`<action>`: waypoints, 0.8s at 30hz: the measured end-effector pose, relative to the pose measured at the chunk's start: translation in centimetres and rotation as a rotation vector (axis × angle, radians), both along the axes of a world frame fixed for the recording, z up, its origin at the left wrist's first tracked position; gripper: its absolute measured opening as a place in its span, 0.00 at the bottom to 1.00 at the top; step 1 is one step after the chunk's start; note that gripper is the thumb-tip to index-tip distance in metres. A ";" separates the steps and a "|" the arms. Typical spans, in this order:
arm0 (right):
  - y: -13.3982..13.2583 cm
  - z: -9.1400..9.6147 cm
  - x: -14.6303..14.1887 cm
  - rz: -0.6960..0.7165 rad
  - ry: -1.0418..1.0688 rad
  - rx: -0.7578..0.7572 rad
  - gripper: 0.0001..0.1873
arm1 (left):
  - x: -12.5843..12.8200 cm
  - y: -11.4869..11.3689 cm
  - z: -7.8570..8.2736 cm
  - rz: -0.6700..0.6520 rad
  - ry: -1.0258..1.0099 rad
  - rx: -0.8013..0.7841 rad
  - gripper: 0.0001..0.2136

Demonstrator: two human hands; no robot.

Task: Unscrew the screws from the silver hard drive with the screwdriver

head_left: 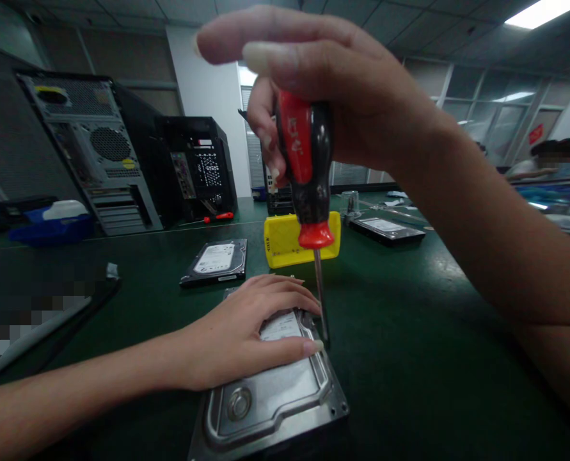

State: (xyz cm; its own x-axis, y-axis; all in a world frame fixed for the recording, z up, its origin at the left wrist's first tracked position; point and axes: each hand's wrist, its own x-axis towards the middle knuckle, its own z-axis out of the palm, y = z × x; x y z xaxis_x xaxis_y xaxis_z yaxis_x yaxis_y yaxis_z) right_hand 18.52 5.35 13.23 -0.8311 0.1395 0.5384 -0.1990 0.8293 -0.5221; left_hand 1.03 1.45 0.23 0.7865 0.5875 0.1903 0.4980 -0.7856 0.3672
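A silver hard drive lies on the green table with its metal lid up. My left hand rests across it, thumb and fingers reaching to its right edge and gripping it. My right hand holds a red and black screwdriver upright, the palm over the handle's top and the lower fingers curled round it; thumb and index finger stick out to the left. The shaft points down at the drive's right edge, beside my left fingertips. Whether the tip sits in a screw I cannot tell.
Behind the drive stand a yellow tray and a second hard drive; a third drive lies at right. Computer cases rise at the back left, near another screwdriver and a blue bin. A person sits far right.
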 end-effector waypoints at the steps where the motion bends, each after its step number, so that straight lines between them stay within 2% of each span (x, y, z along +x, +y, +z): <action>1: -0.1 -0.1 -0.1 0.004 -0.020 0.008 0.18 | 0.1 0.0 0.0 -0.003 -0.004 0.005 0.17; 6: 0.5 -0.5 -1.0 0.076 0.081 0.067 0.14 | 0.3 -0.2 0.3 -0.018 -0.009 0.010 0.15; 12: 1.9 -0.4 -0.3 -0.163 0.153 0.028 0.11 | -0.1 -0.1 0.3 -0.044 -0.028 -0.042 0.15; 18: 3.2 -0.4 0.1 -0.172 0.293 0.078 0.12 | -0.5 0.3 0.2 -0.111 -0.089 -0.027 0.14; 24: 1.7 -0.5 -0.4 -0.307 0.272 0.161 0.14 | -0.5 0.3 0.4 -0.134 -0.028 0.014 0.13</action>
State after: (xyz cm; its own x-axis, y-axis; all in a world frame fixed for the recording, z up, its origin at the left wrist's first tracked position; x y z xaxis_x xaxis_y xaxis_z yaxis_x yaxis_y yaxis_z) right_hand 18.14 7.06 12.78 -0.5892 0.2542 0.7669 -0.0433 0.9379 -0.3441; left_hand 0.50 1.76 0.60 0.8517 0.4752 0.2208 0.3783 -0.8493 0.3683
